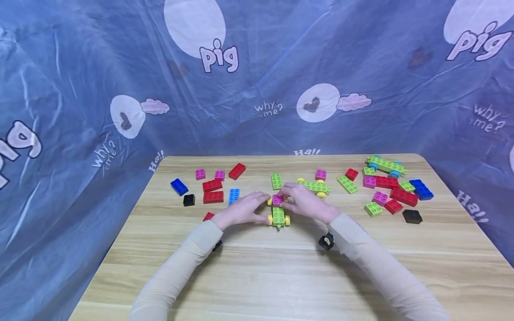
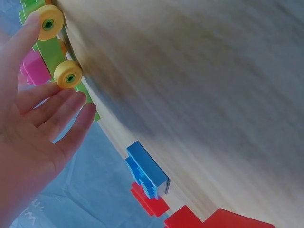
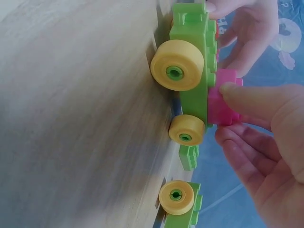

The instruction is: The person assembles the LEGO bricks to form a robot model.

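Pinches a square magenta plastic block (image 1: 277, 200) between thumb and fingers of the right hand (image 1: 305, 200), on top of a long lime-green plastic base (image 1: 278, 217) with yellow wheels (image 2: 53, 21). Rests the left hand (image 1: 243, 209), thumb and fingers spread wide, against two of those wheels. Has a rectangular light-blue plastic block (image 1: 234, 195) just beyond the left hand.

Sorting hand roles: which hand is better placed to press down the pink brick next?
Right, most likely: the right hand already pinches the pink brick on the green car base. The left hand is at the yellow wheels, probably better for steadying.
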`<move>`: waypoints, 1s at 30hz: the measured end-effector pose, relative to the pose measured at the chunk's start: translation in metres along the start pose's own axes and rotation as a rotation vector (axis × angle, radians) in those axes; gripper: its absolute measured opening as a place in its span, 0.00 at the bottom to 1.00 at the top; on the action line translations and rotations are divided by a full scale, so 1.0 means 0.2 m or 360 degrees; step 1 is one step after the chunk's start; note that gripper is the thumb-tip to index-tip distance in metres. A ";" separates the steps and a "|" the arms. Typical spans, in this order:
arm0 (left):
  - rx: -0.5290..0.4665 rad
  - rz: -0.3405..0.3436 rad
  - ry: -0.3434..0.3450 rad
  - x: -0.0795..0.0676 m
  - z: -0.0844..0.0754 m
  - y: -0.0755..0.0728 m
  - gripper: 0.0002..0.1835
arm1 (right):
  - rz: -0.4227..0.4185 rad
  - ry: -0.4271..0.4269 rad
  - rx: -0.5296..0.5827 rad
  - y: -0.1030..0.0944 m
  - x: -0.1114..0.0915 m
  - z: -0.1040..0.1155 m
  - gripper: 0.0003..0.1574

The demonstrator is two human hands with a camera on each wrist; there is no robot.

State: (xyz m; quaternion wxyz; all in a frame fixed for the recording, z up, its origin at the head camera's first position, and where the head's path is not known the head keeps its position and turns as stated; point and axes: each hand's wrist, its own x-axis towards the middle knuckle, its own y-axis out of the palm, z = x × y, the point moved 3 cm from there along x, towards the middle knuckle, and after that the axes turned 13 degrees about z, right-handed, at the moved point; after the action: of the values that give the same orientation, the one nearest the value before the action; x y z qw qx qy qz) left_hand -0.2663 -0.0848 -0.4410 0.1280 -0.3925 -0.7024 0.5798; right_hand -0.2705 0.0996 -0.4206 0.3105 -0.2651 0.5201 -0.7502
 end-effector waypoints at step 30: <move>0.0039 -0.0009 -0.0018 -0.01 -0.01 0.00 0.45 | 0.0043 -0.0026 0.0125 0.01 -0.02 -0.04 0.21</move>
State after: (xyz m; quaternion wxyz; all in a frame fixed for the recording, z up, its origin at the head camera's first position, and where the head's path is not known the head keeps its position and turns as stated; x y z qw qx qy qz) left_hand -0.2639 -0.0838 -0.4399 0.1305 -0.3857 -0.6970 0.5903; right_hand -0.2724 0.1070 -0.4246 0.3350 -0.2517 0.4912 -0.7637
